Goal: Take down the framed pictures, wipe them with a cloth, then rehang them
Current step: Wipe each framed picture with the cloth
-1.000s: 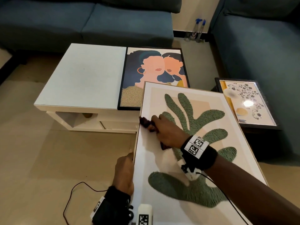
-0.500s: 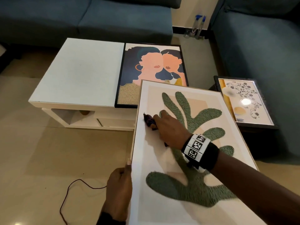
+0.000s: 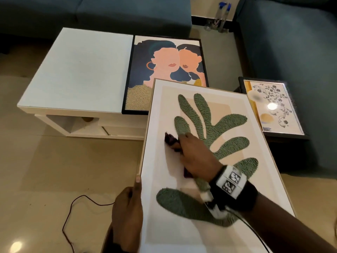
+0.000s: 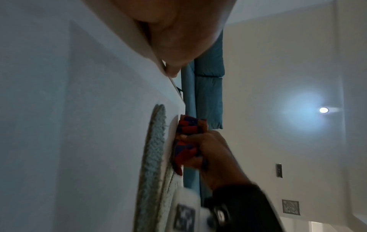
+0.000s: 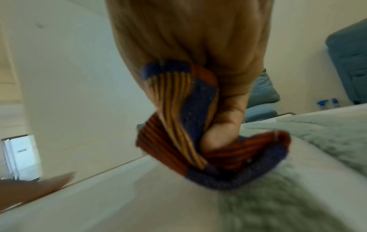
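A large framed picture (image 3: 235, 99) of green leaf shapes on cream lies tilted in front of me. My left hand (image 3: 127, 214) grips its left edge, thumb on the front. My right hand (image 3: 195, 156) holds a bunched red, blue and orange striped cloth (image 3: 169, 140) and presses it on the glass, left of the leaf. In the left wrist view the cloth (image 4: 188, 141) sits against the picture (image 4: 79, 125). The right wrist view shows the fingers curled round the cloth (image 5: 190, 128). A black-framed picture of two faces (image 3: 164, 70) lies on the white table (image 3: 78, 70).
A third picture with a floral print (image 3: 273, 106) lies on a dark side table at the right. Blue sofas (image 3: 291, 42) stand behind and to the right. Spray bottles (image 3: 221, 13) stand on the floor in the corner. A thin red cable (image 3: 73, 216) lies on the tiled floor.
My right hand with the cloth has slid down and slightly rightward over the glass. My left hand has shifted lower on the frame's left edge. The head view has tipped a little.
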